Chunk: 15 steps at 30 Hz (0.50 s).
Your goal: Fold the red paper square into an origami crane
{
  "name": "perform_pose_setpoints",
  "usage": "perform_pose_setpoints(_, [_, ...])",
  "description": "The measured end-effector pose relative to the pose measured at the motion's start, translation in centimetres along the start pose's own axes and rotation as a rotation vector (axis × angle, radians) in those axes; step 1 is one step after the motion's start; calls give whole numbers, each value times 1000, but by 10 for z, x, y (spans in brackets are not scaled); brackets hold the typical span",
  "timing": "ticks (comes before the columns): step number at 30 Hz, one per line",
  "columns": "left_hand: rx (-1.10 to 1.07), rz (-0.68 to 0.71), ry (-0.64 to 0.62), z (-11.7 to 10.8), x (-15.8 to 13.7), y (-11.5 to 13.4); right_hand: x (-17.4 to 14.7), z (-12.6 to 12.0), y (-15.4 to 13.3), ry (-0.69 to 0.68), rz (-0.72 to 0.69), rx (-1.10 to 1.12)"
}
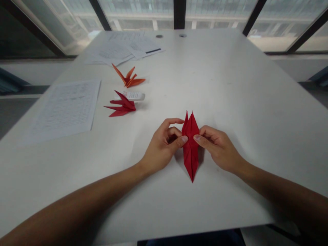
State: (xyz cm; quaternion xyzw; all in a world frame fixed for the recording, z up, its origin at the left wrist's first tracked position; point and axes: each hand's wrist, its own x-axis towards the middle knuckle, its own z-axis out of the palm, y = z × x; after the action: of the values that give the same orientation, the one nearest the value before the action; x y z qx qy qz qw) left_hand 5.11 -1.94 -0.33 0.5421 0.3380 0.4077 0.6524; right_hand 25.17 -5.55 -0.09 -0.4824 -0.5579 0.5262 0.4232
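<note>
A folded piece of red origami paper (191, 150), long and diamond-shaped, is held just above the table between both hands. Its lower end comes to one point, while two narrow tips stand apart at the top. On its left edge my left hand (164, 145) pinches it with the thumb in front, the index finger reaching up toward the left tip. My right hand (220, 147) grips the right edge, thumb on the front face and the other fingers curled behind. Parts of the fingers behind the paper are hidden.
To the left lie a red folded paper piece (123, 106), a white labelled object (134, 96) partly behind it, and an orange origami crane (129, 80). A printed sheet (69, 109) and several papers (115, 49) rest on the white table (230, 102). Windows stand beyond the far edge.
</note>
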Motion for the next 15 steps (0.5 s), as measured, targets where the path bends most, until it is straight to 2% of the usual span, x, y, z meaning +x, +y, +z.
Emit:
perform_pose_setpoints(10, [48, -49, -76, -1, 2, 5, -3, 2, -1, -78, 14, 9])
perform_pose_setpoints(15, [42, -35, -32, 2, 2, 6, -4, 2, -3, -78, 26, -41])
